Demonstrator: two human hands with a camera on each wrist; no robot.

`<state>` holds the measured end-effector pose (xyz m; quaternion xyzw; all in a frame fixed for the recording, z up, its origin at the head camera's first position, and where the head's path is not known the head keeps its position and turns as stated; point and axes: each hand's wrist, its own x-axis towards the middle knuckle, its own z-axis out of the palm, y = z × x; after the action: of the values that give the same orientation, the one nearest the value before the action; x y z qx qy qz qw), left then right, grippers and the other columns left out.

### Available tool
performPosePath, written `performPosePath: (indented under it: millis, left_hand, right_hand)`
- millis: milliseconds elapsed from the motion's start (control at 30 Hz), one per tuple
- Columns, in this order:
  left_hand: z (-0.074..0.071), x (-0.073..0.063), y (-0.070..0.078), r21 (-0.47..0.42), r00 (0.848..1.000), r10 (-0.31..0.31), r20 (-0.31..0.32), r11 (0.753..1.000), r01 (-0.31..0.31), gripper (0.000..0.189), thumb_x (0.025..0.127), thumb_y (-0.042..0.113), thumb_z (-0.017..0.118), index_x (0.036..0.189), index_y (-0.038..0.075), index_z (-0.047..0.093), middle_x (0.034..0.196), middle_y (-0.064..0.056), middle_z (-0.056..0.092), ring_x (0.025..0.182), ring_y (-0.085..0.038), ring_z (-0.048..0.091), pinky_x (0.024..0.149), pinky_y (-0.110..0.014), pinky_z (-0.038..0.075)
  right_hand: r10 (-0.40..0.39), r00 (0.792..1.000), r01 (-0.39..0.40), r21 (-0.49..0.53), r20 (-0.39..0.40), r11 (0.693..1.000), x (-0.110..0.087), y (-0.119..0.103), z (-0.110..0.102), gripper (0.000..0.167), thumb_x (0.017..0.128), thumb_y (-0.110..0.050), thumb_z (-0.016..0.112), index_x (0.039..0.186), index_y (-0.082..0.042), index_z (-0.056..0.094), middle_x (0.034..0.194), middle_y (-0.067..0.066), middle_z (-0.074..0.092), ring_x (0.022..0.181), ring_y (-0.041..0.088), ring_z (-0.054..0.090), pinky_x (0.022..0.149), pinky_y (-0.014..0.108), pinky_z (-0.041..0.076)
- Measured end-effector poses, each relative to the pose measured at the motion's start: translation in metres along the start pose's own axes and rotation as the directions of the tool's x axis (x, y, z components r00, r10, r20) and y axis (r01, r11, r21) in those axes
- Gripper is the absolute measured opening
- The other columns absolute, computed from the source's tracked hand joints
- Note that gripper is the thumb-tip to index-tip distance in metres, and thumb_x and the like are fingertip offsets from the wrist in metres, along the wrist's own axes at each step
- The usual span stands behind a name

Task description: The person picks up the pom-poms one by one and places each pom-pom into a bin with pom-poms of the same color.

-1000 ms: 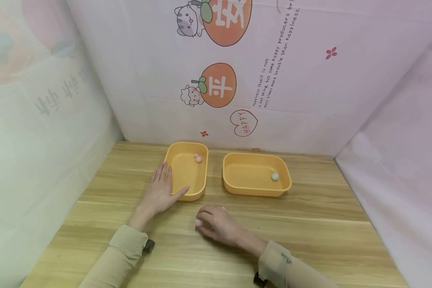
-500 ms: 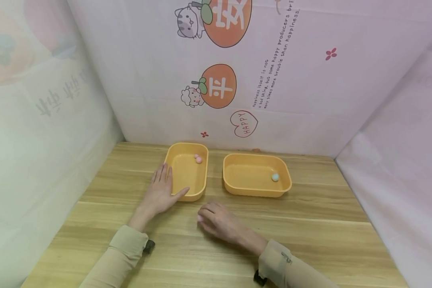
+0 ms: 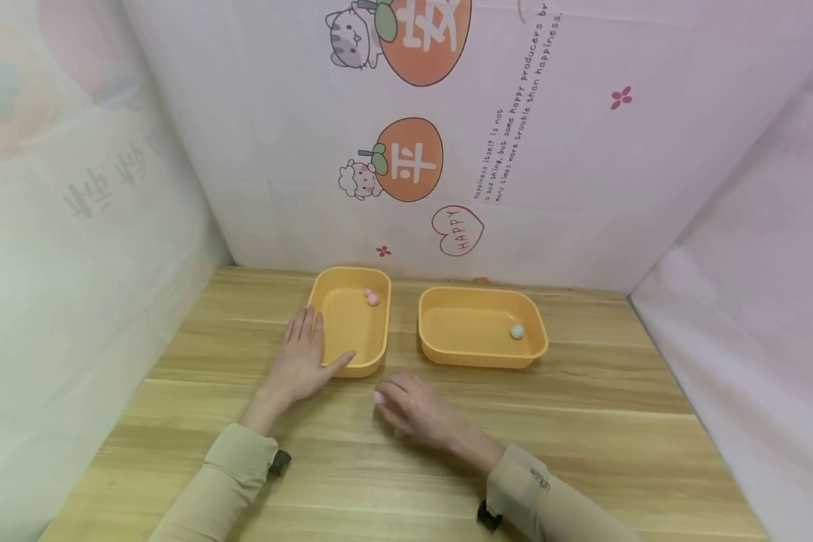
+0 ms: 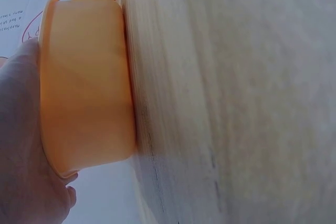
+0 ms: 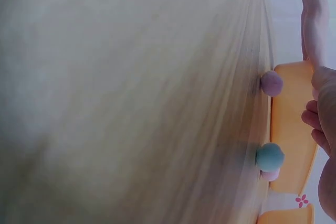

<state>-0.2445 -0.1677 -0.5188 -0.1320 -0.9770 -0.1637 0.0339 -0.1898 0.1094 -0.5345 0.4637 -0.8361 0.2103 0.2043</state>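
Observation:
My left hand rests against the near left corner of a yellow plastic bin, fingers straight along its left side and thumb across the front rim. That bin holds two small pink balls. To the right my right hand hovers low over the table, pinching a small pink ball between thumb and fingers. Below it, in the right wrist view, a mauve-pink ball, a teal ball and a partly hidden pink ball lie on the table; the hand covers them in the head view.
A second yellow bin stands to the right, turned sideways, with one pale blue-green ball inside. Printed white cloth closes off the back and both sides of the wooden table.
My right hand has moved slightly away from me, toward the bins, with the pink ball at its fingertips. The left hand stays where it was on the bin.

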Motion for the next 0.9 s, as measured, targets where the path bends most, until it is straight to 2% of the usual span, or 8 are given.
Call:
performPosePath:
  millis: [233, 533, 900]
  left_hand:
    - [0.002, 0.0, -0.003, 0.005, 1.0, -0.005, 0.009, 1.0, 0.005, 0.116, 0.105, 0.078, 0.045, 0.17, -0.013, 0.017, 0.181, -0.034, 0.005, 0.172, -0.05, 0.007, 0.142, -0.062, 0.009]
    - [0.002, 0.002, -0.003, -0.007, 1.0, -0.011, 0.021, 1.0, 0.011, 0.116, 0.105, 0.079, 0.044, 0.17, -0.012, 0.015, 0.182, -0.034, 0.002, 0.172, -0.049, 0.004, 0.142, -0.061, 0.006]
    - [-0.001, 0.002, -0.002, -0.017, 1.0, -0.003, 0.016, 1.0, 0.003, 0.116, 0.105, 0.079, 0.046, 0.17, -0.013, 0.017, 0.182, -0.034, 0.004, 0.172, -0.05, 0.006, 0.142, -0.062, 0.008]
  right_hand:
    - [0.034, 0.999, -0.034, 0.021, 0.003, 0.999, 0.002, 0.003, -0.002, 0.028, 0.096, -0.012, 0.085, 0.12, -0.002, 0.076, 0.119, 0.01, 0.079, 0.112, 0.023, 0.076, 0.103, 0.037, 0.065]
    - [0.087, 0.996, -0.087, 0.0, 0.016, 0.996, 0.005, 0.007, -0.004, 0.027, 0.095, -0.015, 0.086, 0.119, -0.006, 0.076, 0.124, 0.013, 0.078, 0.116, 0.025, 0.075, 0.105, 0.037, 0.064]
    - [0.072, 0.997, -0.073, -0.03, -0.033, 0.997, 0.008, 0.012, -0.006, 0.023, 0.095, -0.015, 0.086, 0.114, -0.009, 0.075, 0.12, 0.007, 0.077, 0.115, 0.023, 0.072, 0.105, 0.037, 0.062]
